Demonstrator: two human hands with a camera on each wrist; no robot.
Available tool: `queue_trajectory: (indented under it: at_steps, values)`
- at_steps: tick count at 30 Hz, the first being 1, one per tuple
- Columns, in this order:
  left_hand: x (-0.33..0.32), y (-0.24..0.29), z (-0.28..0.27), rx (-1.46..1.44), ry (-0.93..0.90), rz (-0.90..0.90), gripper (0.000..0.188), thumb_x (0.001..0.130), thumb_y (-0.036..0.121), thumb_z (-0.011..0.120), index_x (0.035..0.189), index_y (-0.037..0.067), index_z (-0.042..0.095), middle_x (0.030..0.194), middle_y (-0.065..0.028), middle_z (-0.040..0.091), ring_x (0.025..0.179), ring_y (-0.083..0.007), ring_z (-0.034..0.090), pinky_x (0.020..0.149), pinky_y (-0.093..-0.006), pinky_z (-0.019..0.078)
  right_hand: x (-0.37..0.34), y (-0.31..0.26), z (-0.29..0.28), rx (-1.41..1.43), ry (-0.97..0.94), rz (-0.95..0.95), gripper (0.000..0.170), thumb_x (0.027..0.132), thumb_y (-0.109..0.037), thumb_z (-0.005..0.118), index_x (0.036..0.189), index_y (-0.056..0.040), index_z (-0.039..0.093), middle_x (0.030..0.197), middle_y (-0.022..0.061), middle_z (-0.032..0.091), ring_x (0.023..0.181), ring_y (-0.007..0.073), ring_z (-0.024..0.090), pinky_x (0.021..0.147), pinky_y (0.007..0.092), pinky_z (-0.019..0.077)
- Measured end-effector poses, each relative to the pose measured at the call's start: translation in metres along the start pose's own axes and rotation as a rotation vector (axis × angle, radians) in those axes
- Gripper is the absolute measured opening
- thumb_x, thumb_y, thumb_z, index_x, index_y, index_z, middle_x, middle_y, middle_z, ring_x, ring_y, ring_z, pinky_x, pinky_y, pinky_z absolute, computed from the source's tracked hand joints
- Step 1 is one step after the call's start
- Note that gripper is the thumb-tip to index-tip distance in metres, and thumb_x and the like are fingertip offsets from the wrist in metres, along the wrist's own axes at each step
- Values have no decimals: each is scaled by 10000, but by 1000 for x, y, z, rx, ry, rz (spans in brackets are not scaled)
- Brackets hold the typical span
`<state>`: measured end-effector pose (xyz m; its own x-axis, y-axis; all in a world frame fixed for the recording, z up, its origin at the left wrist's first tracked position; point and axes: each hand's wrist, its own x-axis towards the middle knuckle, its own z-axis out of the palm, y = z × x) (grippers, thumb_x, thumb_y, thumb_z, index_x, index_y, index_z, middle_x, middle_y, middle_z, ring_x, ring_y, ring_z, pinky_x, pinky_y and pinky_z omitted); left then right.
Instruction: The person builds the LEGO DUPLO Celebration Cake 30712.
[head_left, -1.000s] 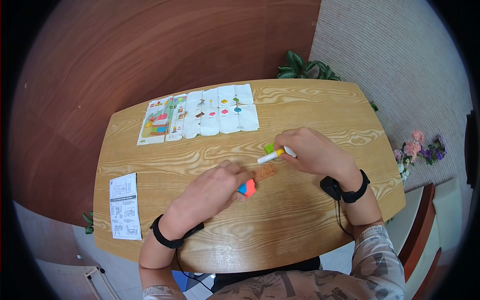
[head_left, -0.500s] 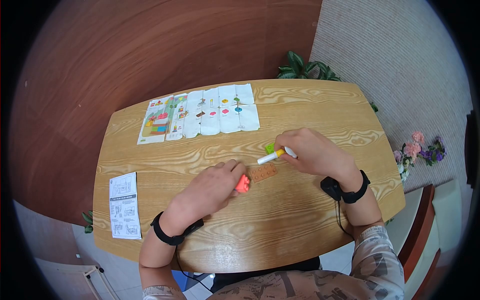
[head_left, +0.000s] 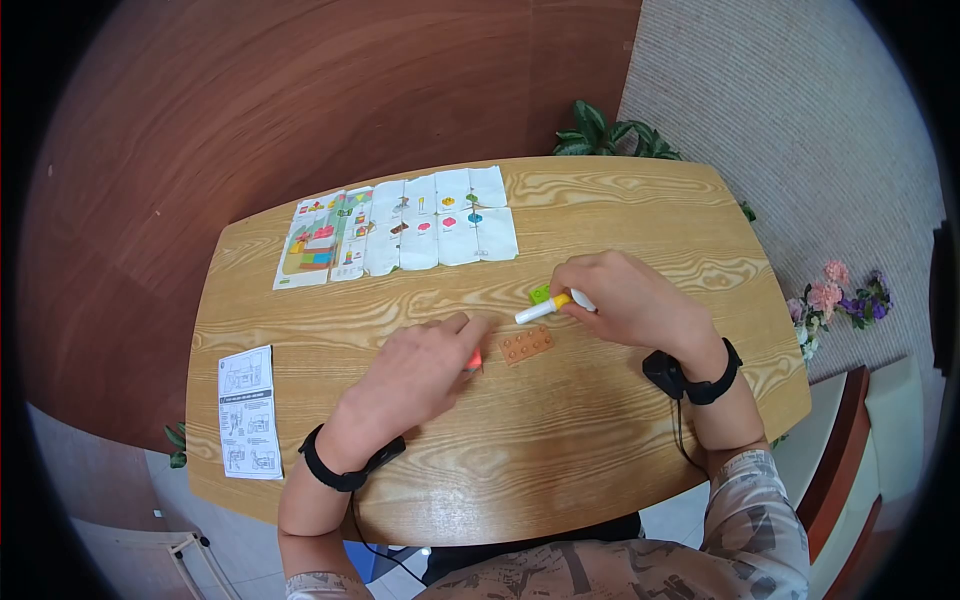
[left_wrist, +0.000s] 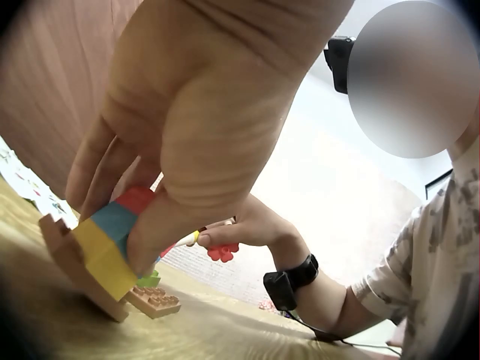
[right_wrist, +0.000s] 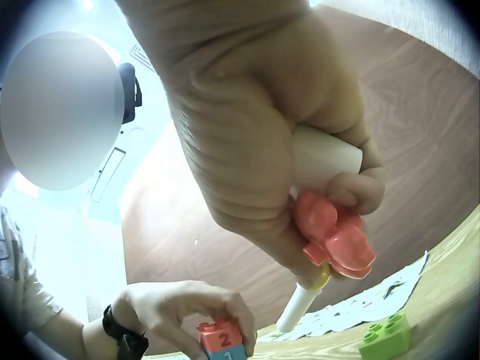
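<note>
My left hand [head_left: 415, 375] grips a stack of toy bricks low over the table, just left of a flat brown studded plate [head_left: 526, 345]. In the left wrist view the stack shows a red brick [left_wrist: 136, 199], a blue brick [left_wrist: 114, 223], a yellow brick [left_wrist: 105, 262] and a brown base [left_wrist: 79, 270]. Numbers mark the red and blue ones in the right wrist view. Raised beside the plate, my right hand [head_left: 630, 295] holds a white-and-yellow candle piece [right_wrist: 298, 307], a red flower-shaped piece [right_wrist: 334, 232] and a white rounded piece [right_wrist: 322, 159].
A small green brick [head_left: 540, 294] lies behind the brown plate, partly covered by the right hand. An unfolded picture sheet [head_left: 440, 240] spreads across the table's far left. Nearer on the left edge lies a printed leaflet [head_left: 248, 412]. Flowers [head_left: 835, 290] stand off the right edge.
The left hand has drawn left, away from the brown plate, turning the stack so that its blue side no longer shows in the head view. The right hand has barely moved.
</note>
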<state>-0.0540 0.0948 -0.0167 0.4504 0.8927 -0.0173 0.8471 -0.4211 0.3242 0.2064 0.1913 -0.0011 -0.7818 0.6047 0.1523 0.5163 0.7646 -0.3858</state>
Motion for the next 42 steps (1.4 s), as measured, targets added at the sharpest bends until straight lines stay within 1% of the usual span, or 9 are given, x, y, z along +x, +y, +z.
queue_trajectory:
  at_steps: [5, 8, 11, 14, 23, 26, 35, 38, 42]
  values:
    - [0, -7, 5, 71, -169, -50, 379, 796, 41, 719, 1139, 34, 559, 1020, -178, 675, 999, -404, 663, 833, -476, 531, 1, -2, 0, -3, -18, -8, 125, 880, -60, 714, 982, -34, 647, 920, 131, 709, 847, 354, 680, 725, 437, 529]
    - [2, -8, 4, 118, -227, -54, 466, 825, 158, 776, 1220, 39, 558, 1090, -188, 683, 1034, -406, 664, 858, -465, 536, 1, -4, -1, 9, -20, -8, 128, 878, -59, 716, 984, -35, 649, 920, 128, 706, 827, 349, 677, 710, 429, 527]
    - [-4, -3, -1, 125, 122, -1, 659, 815, 335, 827, 1326, 41, 532, 1167, -206, 685, 1064, -409, 665, 894, -456, 536, 1, -7, -4, 63, -4, -28, 147, 877, -65, 722, 1006, -38, 656, 925, 124, 706, 813, 338, 677, 700, 414, 527]
    - [-4, 10, -17, -86, 283, -3, 824, 774, 465, 835, 1402, 54, 495, 1224, -225, 677, 1092, -406, 665, 920, -452, 535, 1, -12, -6, 136, -4, -55, 170, 884, -78, 728, 1036, -40, 663, 929, 118, 708, 812, 331, 680, 704, 397, 533]
    - [3, -7, 12, 121, -173, -77, 462, 807, 247, 819, 1192, 59, 649, 998, -152, 704, 908, -363, 697, 787, -460, 550, 1, -18, 2, 195, -3, -95, 128, 902, -70, 705, 1008, -43, 637, 916, 134, 693, 802, 355, 671, 708, 434, 525]
    - [2, -6, 16, 136, -60, -46, 207, 831, 158, 749, 996, 46, 696, 961, -166, 703, 885, -368, 706, 762, -462, 560, 1, -19, 2, 209, -15, -87, 126, 905, -74, 703, 1009, -44, 637, 915, 134, 694, 799, 355, 671, 704, 436, 522]
    - [4, -10, 23, 148, -55, -67, 103, 840, 138, 717, 881, 45, 733, 910, -187, 710, 854, -372, 705, 760, -476, 557, 1, -23, 2, 221, -44, -47, 126, 904, -71, 699, 1009, -44, 636, 935, 135, 701, 809, 357, 672, 712, 443, 519]
    - [4, -13, 22, 138, -41, -29, 121, 841, 156, 722, 891, 46, 733, 901, -176, 710, 816, -361, 707, 755, -474, 559, 1, -20, 2, 157, -38, -74, 198, 897, -90, 730, 1072, -30, 659, 976, 130, 702, 852, 340, 685, 722, 397, 545]
    - [4, -9, 4, 59, 145, -109, 318, 808, 228, 796, 1069, 54, 743, 864, -152, 707, 800, -344, 704, 741, -448, 559, -4, -17, 2, 32, -106, 11, 204, 881, -108, 733, 1059, -38, 660, 967, 132, 700, 852, 354, 678, 744, 430, 536]
